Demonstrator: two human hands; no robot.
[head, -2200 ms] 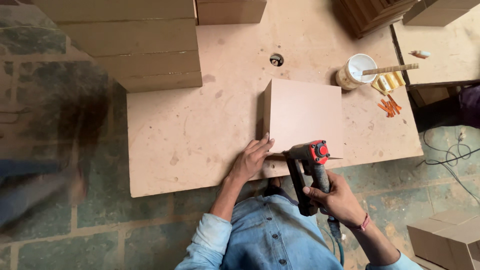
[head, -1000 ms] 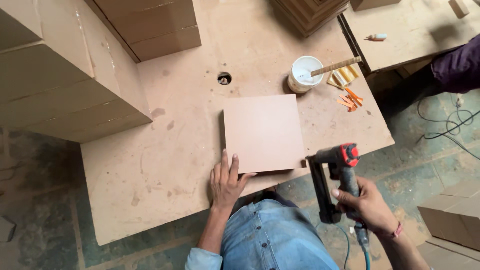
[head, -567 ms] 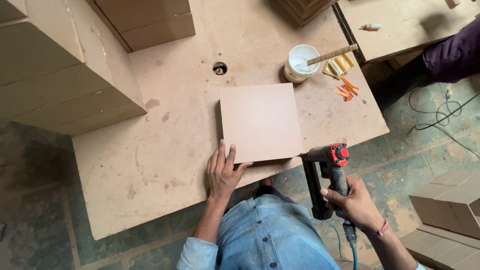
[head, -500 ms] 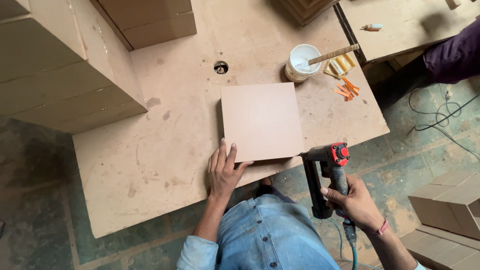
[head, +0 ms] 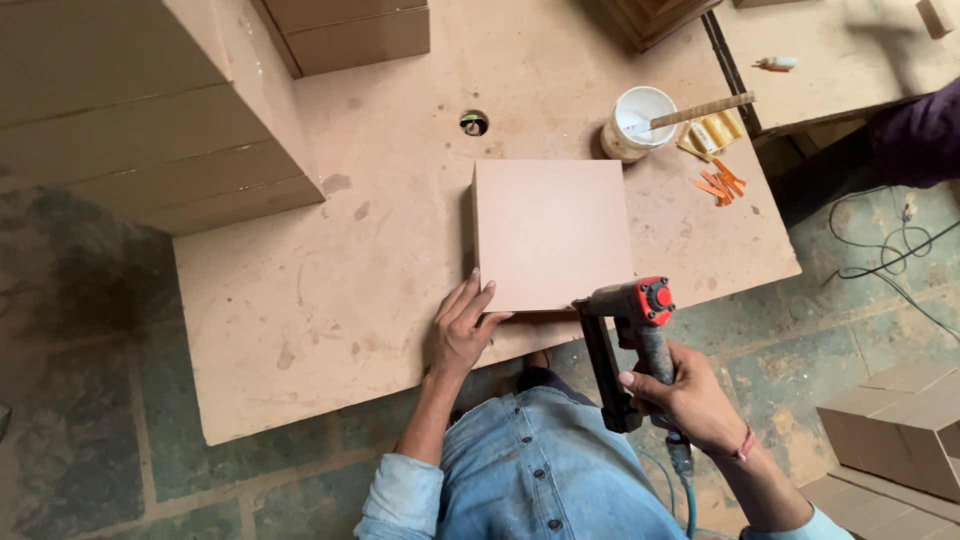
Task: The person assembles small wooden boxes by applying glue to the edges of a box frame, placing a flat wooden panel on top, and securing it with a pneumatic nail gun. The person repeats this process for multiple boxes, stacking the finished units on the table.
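From the head camera, looking down, a big flat worktable (head: 330, 300) made of brown board fills most of the picture. A square board (head: 552, 233) lies flat on it, close to the near edge and nearer the right corner than the left.

The left hand (head: 461, 330) rests flat on the table at the near left corner of the square board. Its fingers are spread out and loose, not gripping — the fingertips touch the board's near edge.

The right hand (head: 690, 395) is just off the near edge of the table. Its fingers are wrapped tight around the handle of a nail gun (head: 628, 340), a black tool with a red cap on top. The tip of the nail gun sits at the near right corner of the square board. A blue-green hose (head: 688, 495) hangs down from the handle.

Toward the far right corner of the table stands a white cup (head: 635, 120) with a wooden stick (head: 702, 109) lying across it. Just beside it are some small orange pieces (head: 722, 183).

At the far left corner sits a tall stack of board boxes (head: 150, 110). A round hole (head: 474, 122) shows in the table near the far edge.

On the right — off the table — a dark purple sleeve (head: 915, 140) of another person shows, and thin cables (head: 890, 255) lie on the stone floor.
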